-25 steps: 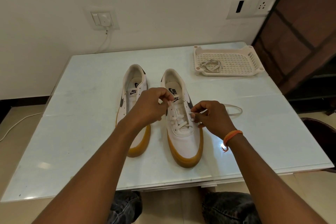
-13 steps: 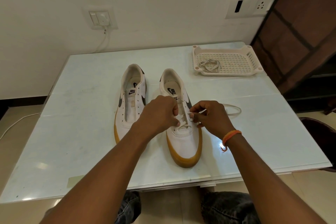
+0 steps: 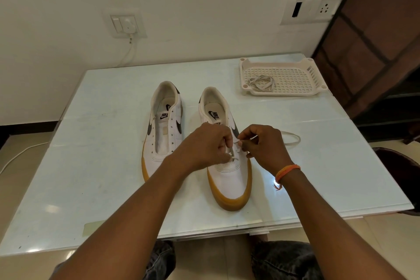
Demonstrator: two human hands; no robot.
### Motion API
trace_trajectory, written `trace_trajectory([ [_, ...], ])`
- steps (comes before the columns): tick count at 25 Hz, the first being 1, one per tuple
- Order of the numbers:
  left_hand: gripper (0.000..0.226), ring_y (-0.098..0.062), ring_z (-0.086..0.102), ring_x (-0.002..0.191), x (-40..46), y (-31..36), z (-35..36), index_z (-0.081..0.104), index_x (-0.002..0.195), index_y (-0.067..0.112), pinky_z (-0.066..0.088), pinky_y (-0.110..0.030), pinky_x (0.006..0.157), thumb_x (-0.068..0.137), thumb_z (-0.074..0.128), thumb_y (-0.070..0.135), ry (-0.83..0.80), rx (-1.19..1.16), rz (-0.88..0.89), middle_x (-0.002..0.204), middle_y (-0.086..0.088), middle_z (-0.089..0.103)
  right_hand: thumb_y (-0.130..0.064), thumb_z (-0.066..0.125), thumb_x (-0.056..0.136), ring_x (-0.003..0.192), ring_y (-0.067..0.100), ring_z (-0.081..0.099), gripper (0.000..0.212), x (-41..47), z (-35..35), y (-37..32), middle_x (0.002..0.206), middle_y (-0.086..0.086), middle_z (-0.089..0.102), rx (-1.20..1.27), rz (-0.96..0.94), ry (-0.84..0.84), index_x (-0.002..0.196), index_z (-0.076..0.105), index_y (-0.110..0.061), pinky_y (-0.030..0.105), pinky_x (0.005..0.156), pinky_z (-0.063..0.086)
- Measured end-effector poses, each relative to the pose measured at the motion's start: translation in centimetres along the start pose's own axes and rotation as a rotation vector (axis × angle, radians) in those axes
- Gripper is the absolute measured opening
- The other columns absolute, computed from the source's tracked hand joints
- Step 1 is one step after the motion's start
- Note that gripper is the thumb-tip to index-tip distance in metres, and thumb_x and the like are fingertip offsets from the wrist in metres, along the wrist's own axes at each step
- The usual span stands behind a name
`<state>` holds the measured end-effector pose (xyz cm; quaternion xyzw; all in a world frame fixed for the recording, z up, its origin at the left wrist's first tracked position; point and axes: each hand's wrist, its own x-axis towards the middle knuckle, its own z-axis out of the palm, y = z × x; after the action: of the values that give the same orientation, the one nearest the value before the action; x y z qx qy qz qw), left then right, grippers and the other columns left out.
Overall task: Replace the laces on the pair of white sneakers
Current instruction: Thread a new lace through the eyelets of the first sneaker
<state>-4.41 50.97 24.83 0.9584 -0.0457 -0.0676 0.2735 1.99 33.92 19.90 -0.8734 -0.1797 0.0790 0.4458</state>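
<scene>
Nearest the viewer, two bare forearms are seen reaching forward over a pale, glossy glass-topped table, with dark denim-clad knees showing below its front edge. One orange thread band is worn on the right wrist.

Two white leather low-top sneakers with thick gum-brown rubber soles are stood side by side on the table, toes toward the viewer. Both hands are gathered over the right sneaker. The left hand is curled, its fingertips pinched on a flat white lace at the eyelets. The right hand is also curled, with thumb and forefinger pinched on the same lace; a loose loop of it is trailed across the table just beyond the right hand. Only a few crossings of lacing are visible between the hands.

The left sneaker is laceless, its two rows of small round eyelets open and its tongue exposed.

Farther back at the right, one cream plastic tray with a perforated grid floor is placed, and one coiled off-white lace is held in it.

On the wall behind, two switch plates are mounted, with a white cord hung from the left one.
</scene>
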Motion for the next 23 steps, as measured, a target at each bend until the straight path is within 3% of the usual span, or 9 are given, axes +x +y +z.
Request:
trace_trajectory([
  [1, 0.019, -0.004, 0.059, 0.062, 0.0, -0.2, -0.6, 0.066, 0.085, 0.018, 0.05, -0.018, 0.06, 0.075, 0.082, 0.024, -0.007, -0.13, -0.022, 0.07, 0.006, 0.065, -0.005, 0.073, 0.083, 0.072, 0.013, 0.065, 0.01, 0.0, 0.0, 0.2, 0.081, -0.001, 0.066, -0.033, -0.032, 0.009, 0.087, 0.071, -0.014, 0.026, 0.066, 0.058],
  [3, 0.011, 0.002, 0.058, 0.062, 0.2, -0.9, -1.6, 0.068, 0.081, 0.022, 0.044, -0.011, 0.057, 0.079, 0.079, 0.026, 0.166, -0.262, -0.067, 0.072, 0.008, 0.067, -0.005, 0.073, 0.083, 0.07, 0.009, 0.059, 0.011, 0.1, 0.0, 0.4, 0.082, -0.003, 0.066, -0.149, -0.121, 0.014, 0.089, 0.073, -0.013, 0.018, 0.069, 0.052],
  [6, 0.011, 0.001, 0.055, 0.079, 0.7, -1.9, -1.9, 0.071, 0.1, 0.025, 0.041, -0.014, 0.068, 0.091, 0.066, 0.022, 0.368, -0.167, -0.081, 0.098, 0.012, 0.061, -0.006, 0.071, 0.084, 0.071, 0.008, 0.052, 0.01, 0.1, 0.1, 0.4, 0.085, 0.0, 0.066, -0.305, -0.21, 0.026, 0.091, 0.074, -0.013, 0.015, 0.068, 0.042],
  [8, 0.022, -0.003, 0.051, 0.09, 0.9, -2.1, -1.4, 0.071, 0.112, 0.025, 0.044, -0.019, 0.079, 0.091, 0.066, 0.021, 0.211, -0.087, -0.066, 0.116, 0.008, 0.054, -0.004, 0.068, 0.085, 0.072, 0.013, 0.054, 0.01, 0.0, 0.2, 0.2, 0.085, 0.001, 0.063, -0.345, -0.237, 0.046, 0.088, 0.071, -0.013, 0.026, 0.066, 0.048],
  [11, 0.022, -0.008, 0.05, 0.091, 0.8, -2.1, -0.9, 0.074, 0.109, 0.02, 0.041, -0.02, 0.077, 0.088, 0.07, 0.016, 0.041, 0.019, -0.083, 0.133, 0.004, 0.047, 0.001, 0.066, 0.083, 0.064, 0.019, 0.054, 0.015, -0.3, 0.4, 0.3, 0.084, 0.001, 0.057, -0.45, -0.26, 0.148, 0.083, 0.062, -0.014, 0.031, 0.052, 0.045],
  [14, 0.018, -0.01, 0.052, 0.092, 0.7, -2.0, -1.0, 0.075, 0.102, 0.02, 0.043, -0.021, 0.075, 0.086, 0.072, 0.013, 0.065, 0.035, -0.103, 0.128, 0.004, 0.048, 0.002, 0.064, 0.085, 0.054, 0.02, 0.05, 0.019, -0.2, 0.1, 0.4, 0.084, 0.002, 0.054, -0.484, -0.215, 0.302, 0.085, 0.055, -0.014, 0.026, 0.045, 0.035],
  [17, 0.014, -0.013, 0.055, 0.091, 0.7, -1.8, -0.9, 0.074, 0.099, 0.02, 0.048, -0.024, 0.075, 0.087, 0.071, 0.016, 0.073, 0.062, -0.096, 0.122, 0.004, 0.047, -0.005, 0.058, 0.092, 0.063, 0.023, 0.055, 0.011, 0.0, -0.5, 0.4, 0.085, 0.002, 0.057, -0.418, -0.087, 0.407, 0.09, 0.051, -0.014, 0.031, 0.051, 0.041],
  [20, 0.013, -0.013, 0.055, 0.089, 0.6, -1.5, -0.8, 0.075, 0.098, 0.021, 0.049, -0.027, 0.074, 0.088, 0.069, 0.027, 0.099, 0.073, -0.094, 0.124, 0.004, 0.047, -0.008, 0.058, 0.092, 0.067, 0.025, 0.063, 0.015, 0.4, -0.3, 1.1, 0.083, -0.001, 0.059, -0.202, 0.069, 0.366, 0.089, 0.048, -0.018, 0.043, 0.059, 0.054],
  [23, 0.024, -0.019, 0.047, 0.105, 0.6, -1.0, 0.2, 0.076, 0.092, 0.023, 0.046, -0.041, 0.087, 0.089, 0.064, 0.043, 0.133, 0.138, -0.14, 0.129, 0.005, 0.043, -0.008, 0.063, 0.085, 0.073, 0.024, 0.064, 0.023, 0.5, -0.1, 0.4, 0.096, -0.006, 0.049, -0.056, 0.11, 0.286, 0.089, 0.049, -0.024, 0.047, 0.062, 0.058],
])
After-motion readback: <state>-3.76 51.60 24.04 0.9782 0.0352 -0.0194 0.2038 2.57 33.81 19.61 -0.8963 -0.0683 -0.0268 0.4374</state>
